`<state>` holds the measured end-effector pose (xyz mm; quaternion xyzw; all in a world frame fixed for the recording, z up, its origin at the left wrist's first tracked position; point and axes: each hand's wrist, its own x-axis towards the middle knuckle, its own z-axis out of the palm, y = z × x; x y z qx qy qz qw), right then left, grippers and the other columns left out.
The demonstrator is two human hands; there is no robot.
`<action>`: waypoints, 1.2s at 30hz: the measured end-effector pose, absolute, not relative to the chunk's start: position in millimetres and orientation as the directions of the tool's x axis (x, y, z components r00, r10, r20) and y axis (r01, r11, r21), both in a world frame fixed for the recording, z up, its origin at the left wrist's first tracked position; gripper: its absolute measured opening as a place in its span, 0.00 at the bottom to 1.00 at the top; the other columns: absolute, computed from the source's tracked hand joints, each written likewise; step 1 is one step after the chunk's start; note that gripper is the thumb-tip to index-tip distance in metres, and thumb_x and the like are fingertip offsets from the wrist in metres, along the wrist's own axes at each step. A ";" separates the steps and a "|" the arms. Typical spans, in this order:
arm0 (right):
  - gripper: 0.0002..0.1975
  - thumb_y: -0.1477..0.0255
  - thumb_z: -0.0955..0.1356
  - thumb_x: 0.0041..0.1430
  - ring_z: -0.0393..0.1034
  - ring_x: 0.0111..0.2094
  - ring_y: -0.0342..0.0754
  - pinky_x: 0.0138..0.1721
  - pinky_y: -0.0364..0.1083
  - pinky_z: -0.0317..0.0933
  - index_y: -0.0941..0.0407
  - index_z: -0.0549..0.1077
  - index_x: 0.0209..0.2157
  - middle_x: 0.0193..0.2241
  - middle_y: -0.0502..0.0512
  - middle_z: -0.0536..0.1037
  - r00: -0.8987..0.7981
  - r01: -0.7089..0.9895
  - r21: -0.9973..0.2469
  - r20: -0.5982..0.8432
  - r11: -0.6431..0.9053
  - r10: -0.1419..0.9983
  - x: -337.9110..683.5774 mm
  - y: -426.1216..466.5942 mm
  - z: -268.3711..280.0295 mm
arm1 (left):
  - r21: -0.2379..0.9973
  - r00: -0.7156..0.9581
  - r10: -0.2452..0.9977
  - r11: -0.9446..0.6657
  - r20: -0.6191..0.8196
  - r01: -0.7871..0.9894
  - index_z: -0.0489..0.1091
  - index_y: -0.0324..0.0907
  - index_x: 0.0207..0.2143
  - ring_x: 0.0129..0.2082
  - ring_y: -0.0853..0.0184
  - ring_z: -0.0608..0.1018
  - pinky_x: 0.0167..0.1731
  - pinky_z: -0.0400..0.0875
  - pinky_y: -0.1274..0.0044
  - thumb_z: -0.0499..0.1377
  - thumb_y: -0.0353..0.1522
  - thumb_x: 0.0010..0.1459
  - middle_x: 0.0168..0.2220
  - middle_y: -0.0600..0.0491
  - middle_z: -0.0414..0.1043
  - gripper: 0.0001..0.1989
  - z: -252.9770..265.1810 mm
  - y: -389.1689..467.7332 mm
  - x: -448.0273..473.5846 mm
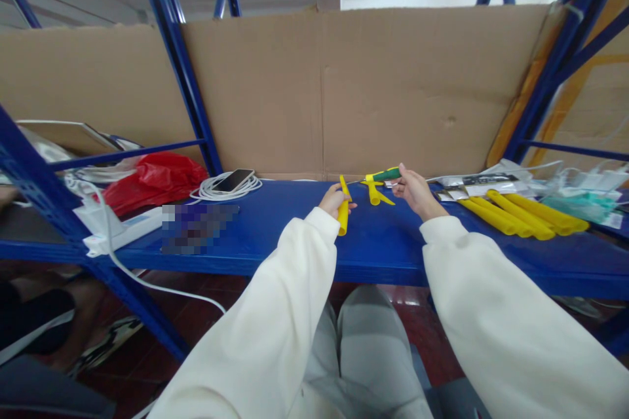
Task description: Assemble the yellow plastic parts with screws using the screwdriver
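Closed around a yellow plastic tube-like piece (343,219), my left hand (334,200) is just above the blue shelf top. My right hand (411,190) grips the end of a screwdriver (384,175) with a green and yellow handle. Its thin shaft points left toward the piece in my left hand; whether the tip touches it I cannot tell. A second yellow piece (375,195), with a short tube and spread arms, lies on the shelf between my hands.
Several yellow tubes (521,216) lie at the right beside silvery packets (476,184). To the left are a phone (234,180) on a coiled white cable (211,190), a red plastic bag (154,180) and a white power strip (128,229). Cardboard (383,91) walls the back.
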<state>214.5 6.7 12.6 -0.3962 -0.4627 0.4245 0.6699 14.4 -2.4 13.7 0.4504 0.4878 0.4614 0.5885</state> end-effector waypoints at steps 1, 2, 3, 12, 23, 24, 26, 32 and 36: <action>0.23 0.50 0.73 0.51 0.63 0.14 0.37 0.15 0.37 0.57 0.55 0.64 0.27 0.17 0.46 0.72 0.224 -0.196 -0.923 0.286 0.330 0.932 214.4 6.9 12.3 | 0.980 0.100 0.982 0.169 -0.159 -0.102 0.54 0.45 0.63 0.25 0.70 0.79 0.15 0.62 0.84 0.51 0.17 0.57 0.48 0.43 0.73 0.32 13.7 -2.4 14.3; 0.23 0.50 0.73 0.52 0.63 0.14 0.37 0.15 0.36 0.57 0.54 0.64 0.27 0.17 0.46 0.71 0.237 -0.188 -0.925 0.285 0.332 0.929 214.1 6.7 12.3 | 0.980 0.101 0.982 0.170 -0.160 -0.100 0.54 0.45 0.63 0.25 0.70 0.79 0.15 0.62 0.84 0.51 0.17 0.57 0.47 0.44 0.73 0.32 13.6 -2.3 14.2; 0.23 0.51 0.72 0.53 0.62 0.13 0.37 0.15 0.36 0.56 0.54 0.64 0.27 0.16 0.46 0.71 0.247 -0.179 -0.927 0.282 0.329 0.927 213.8 6.3 12.3 | 0.980 0.103 0.982 0.170 -0.160 -0.099 0.54 0.45 0.63 0.25 0.70 0.79 0.15 0.62 0.84 0.51 0.18 0.57 0.47 0.44 0.73 0.32 13.5 -2.2 14.1; 0.14 0.64 0.71 0.60 0.63 0.14 0.39 0.16 0.36 0.56 0.55 0.64 0.28 0.16 0.47 0.72 0.183 -0.221 -0.944 0.205 0.244 0.961 212.7 0.3 17.2 | 0.979 0.110 0.981 0.174 -0.163 -0.105 0.52 0.45 0.64 0.26 0.69 0.79 0.16 0.62 0.82 0.50 0.18 0.58 0.49 0.41 0.72 0.33 14.1 -1.8 13.8; 0.15 0.63 0.73 0.57 0.62 0.13 0.37 0.14 0.36 0.54 0.56 0.67 0.27 0.16 0.46 0.71 0.265 -0.193 -0.936 0.238 0.293 0.934 210.6 1.7 16.7 | 0.980 0.114 0.981 0.170 -0.158 -0.100 0.53 0.46 0.64 0.26 0.69 0.79 0.17 0.62 0.82 0.51 0.18 0.56 0.50 0.42 0.72 0.34 12.3 0.1 14.8; 0.16 0.62 0.73 0.56 0.61 0.13 0.36 0.14 0.36 0.54 0.56 0.67 0.27 0.16 0.46 0.71 0.282 -0.183 -0.936 0.243 0.300 0.928 210.8 2.5 16.0 | 0.980 0.118 0.980 0.171 -0.159 -0.098 0.53 0.45 0.64 0.26 0.69 0.79 0.16 0.62 0.83 0.51 0.18 0.56 0.50 0.42 0.72 0.34 12.6 -0.2 14.8; 0.18 0.60 0.75 0.53 0.61 0.13 0.36 0.14 0.36 0.54 0.56 0.66 0.26 0.16 0.45 0.70 0.307 -0.175 -0.935 0.247 0.310 0.919 211.3 4.2 15.1 | 0.980 0.125 0.979 0.171 -0.159 -0.097 0.53 0.45 0.64 0.27 0.69 0.79 0.16 0.62 0.83 0.50 0.18 0.57 0.49 0.42 0.72 0.33 13.1 -1.0 14.8; 0.21 0.55 0.75 0.50 0.60 0.12 0.36 0.12 0.37 0.53 0.55 0.65 0.25 0.15 0.44 0.69 0.315 -0.157 -0.934 0.260 0.320 0.913 211.4 6.8 13.4 | 0.981 0.127 0.979 0.170 -0.157 -0.097 0.53 0.46 0.64 0.28 0.68 0.80 0.16 0.62 0.83 0.50 0.18 0.57 0.50 0.42 0.72 0.33 13.0 -2.4 14.9; 0.22 0.54 0.74 0.51 0.58 0.12 0.36 0.12 0.37 0.51 0.55 0.65 0.26 0.13 0.43 0.66 0.320 -0.137 -0.925 0.298 0.355 0.899 211.8 7.9 11.2 | 0.981 0.128 0.979 0.169 -0.156 -0.098 0.53 0.46 0.64 0.27 0.67 0.80 0.16 0.63 0.83 0.51 0.18 0.57 0.51 0.41 0.72 0.33 11.9 -0.9 14.9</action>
